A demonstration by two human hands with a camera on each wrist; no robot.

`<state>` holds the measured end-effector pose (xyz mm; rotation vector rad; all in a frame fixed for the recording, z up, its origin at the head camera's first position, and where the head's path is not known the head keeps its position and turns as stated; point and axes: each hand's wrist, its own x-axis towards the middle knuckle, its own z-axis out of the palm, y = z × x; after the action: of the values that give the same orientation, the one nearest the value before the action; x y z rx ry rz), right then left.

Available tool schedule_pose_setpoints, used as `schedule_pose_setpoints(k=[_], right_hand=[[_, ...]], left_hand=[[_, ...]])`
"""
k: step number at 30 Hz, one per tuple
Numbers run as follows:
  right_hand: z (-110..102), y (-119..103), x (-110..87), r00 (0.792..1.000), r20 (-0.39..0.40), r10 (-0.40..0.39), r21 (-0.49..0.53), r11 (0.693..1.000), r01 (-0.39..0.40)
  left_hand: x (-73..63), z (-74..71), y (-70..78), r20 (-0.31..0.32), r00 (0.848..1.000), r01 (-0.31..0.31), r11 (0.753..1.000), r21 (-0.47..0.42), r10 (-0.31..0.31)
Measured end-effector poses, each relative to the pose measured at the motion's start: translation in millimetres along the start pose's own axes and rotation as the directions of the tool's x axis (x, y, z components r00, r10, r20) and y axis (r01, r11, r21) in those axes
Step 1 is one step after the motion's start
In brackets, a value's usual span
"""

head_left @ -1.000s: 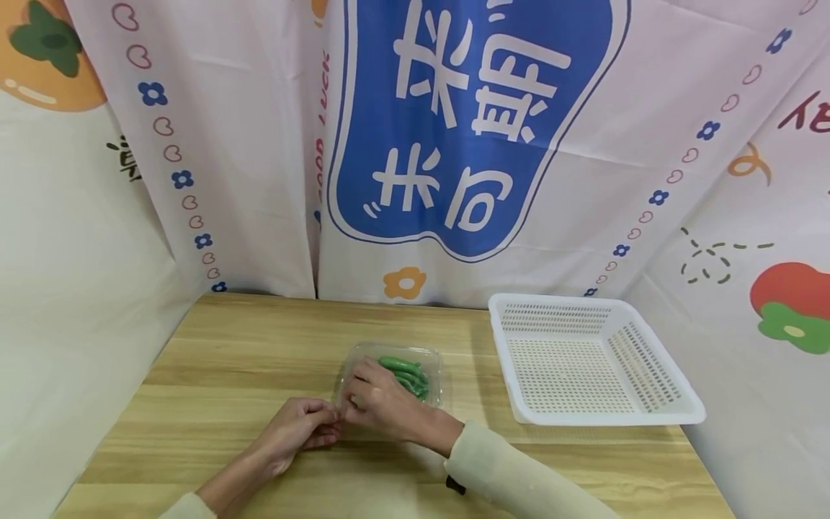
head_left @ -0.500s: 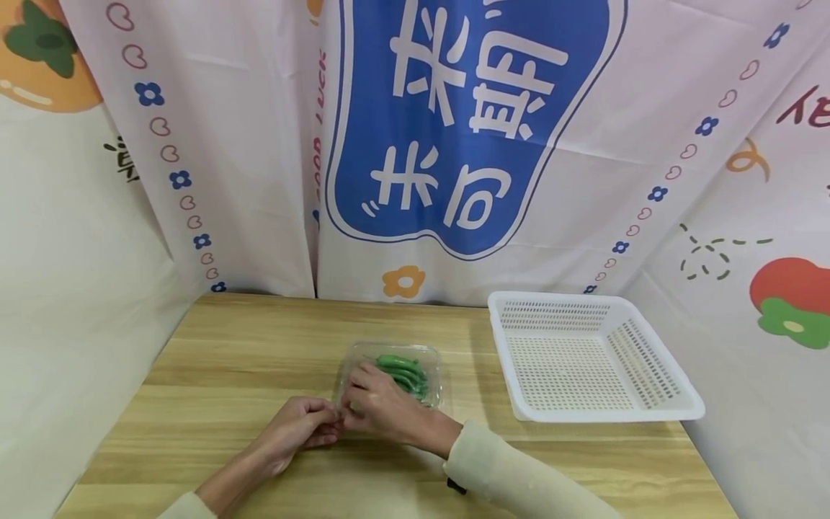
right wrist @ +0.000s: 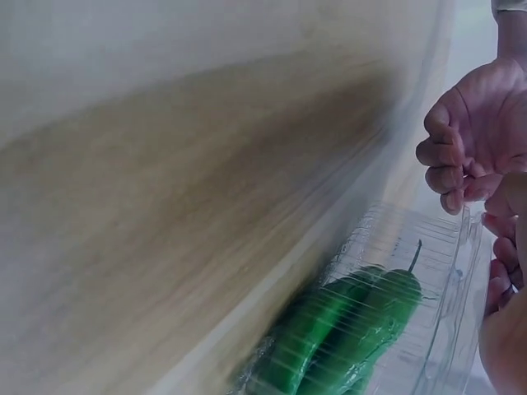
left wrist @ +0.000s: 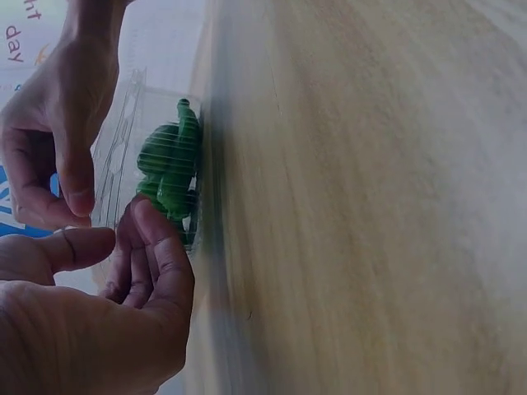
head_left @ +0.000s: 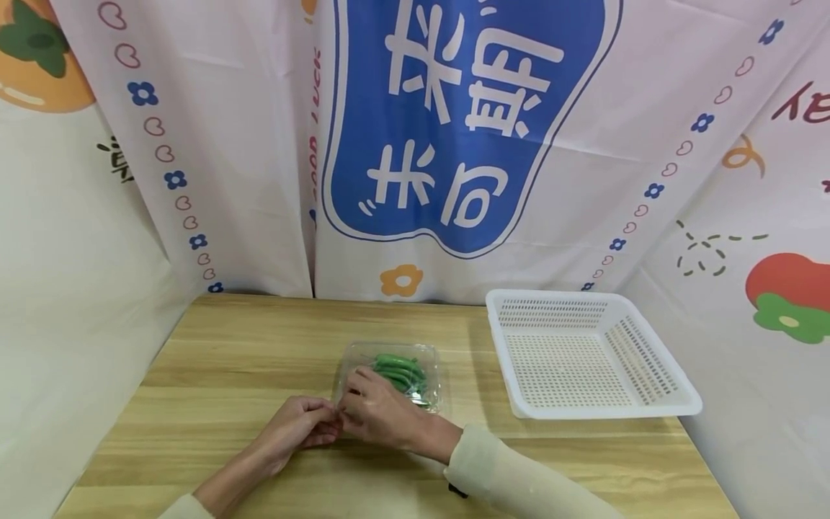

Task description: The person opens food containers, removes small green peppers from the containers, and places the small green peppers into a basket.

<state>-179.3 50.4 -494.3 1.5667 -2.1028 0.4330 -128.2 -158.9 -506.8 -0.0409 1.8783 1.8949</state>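
Note:
A clear plastic clamshell box [head_left: 429, 360] sits on the wooden table, with several green peppers [head_left: 400, 365] inside. In the right wrist view the peppers [right wrist: 354, 329] show through the ribbed wall. My left hand [head_left: 300, 431] pinches the box's near left corner with curled fingers. My right hand [head_left: 382, 411] reaches across the front of the box and grips its rim right beside the left fingertips. The two hands nearly meet there. In the left wrist view the right hand [left wrist: 66, 123] has its thumb and forefinger at the lid edge. The exact contact is partly hidden by the fingers.
A white perforated plastic basket [head_left: 570, 367] stands at the right of the wooden table [head_left: 227, 360]. Printed cloth [head_left: 259, 180] hangs behind the table and along both sides. A small black object [head_left: 457, 491] shows below the right sleeve.
The right hand's fingers have shifted slightly toward the near left corner of the box. Bright glare now shows on the plastic over the peppers. The left hand stays in place.

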Motion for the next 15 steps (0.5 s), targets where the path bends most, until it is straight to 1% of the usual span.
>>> schedule_pose_setpoints(k=[3, 7, 9, 11, 12, 13, 14, 15], right_hand=[[-2.5, -0.8, -0.8, 1.000, -0.010, 0.021, -0.001, 1.000, -0.021], [-7.7, -1.0, -3.2, 0.997, -0.043, 0.063, -0.029, 0.997, -0.065], [-11.0, -1.0, -4.9, 0.995, -0.066, 0.081, -0.044, 0.995, -0.084], [-14.7, -0.7, -7.3, 0.991, -0.092, 0.101, -0.044, 0.993, -0.105], [-16.8, -0.5, -8.7, 0.988, -0.105, 0.113, -0.039, 0.992, -0.118], [-18.9, -0.2, -10.4, 0.985, -0.115, 0.127, -0.032, 0.991, -0.132], [-21.0, 0.2, -12.3, 0.981, -0.124, 0.148, -0.017, 0.988, -0.151], [-23.2, 0.5, -14.5, 0.976, -0.132, 0.172, 0.000, 0.985, -0.174]], left_hand=[[1.1, -0.8, 0.5, -0.005, 1.000, -0.008, 1.000, 0.028, 0.008], [0.8, -1.7, -0.3, -0.028, 0.999, -0.016, 0.998, 0.054, 0.018], [-0.3, -2.9, -1.4, -0.049, 0.999, -0.018, 0.998, 0.063, 0.021], [-1.7, -4.2, -1.9, -0.090, 0.996, -0.016, 0.997, 0.077, 0.023], [-2.3, -4.9, -1.8, -0.122, 0.992, -0.017, 0.995, 0.094, 0.029], [-2.7, -5.9, -1.7, -0.159, 0.986, -0.022, 0.992, 0.123, 0.041], [-3.4, -7.1, -1.1, -0.202, 0.978, -0.022, 0.987, 0.159, 0.055], [-4.1, -8.4, 0.2, -0.239, 0.968, -0.030, 0.978, 0.208, 0.081]])
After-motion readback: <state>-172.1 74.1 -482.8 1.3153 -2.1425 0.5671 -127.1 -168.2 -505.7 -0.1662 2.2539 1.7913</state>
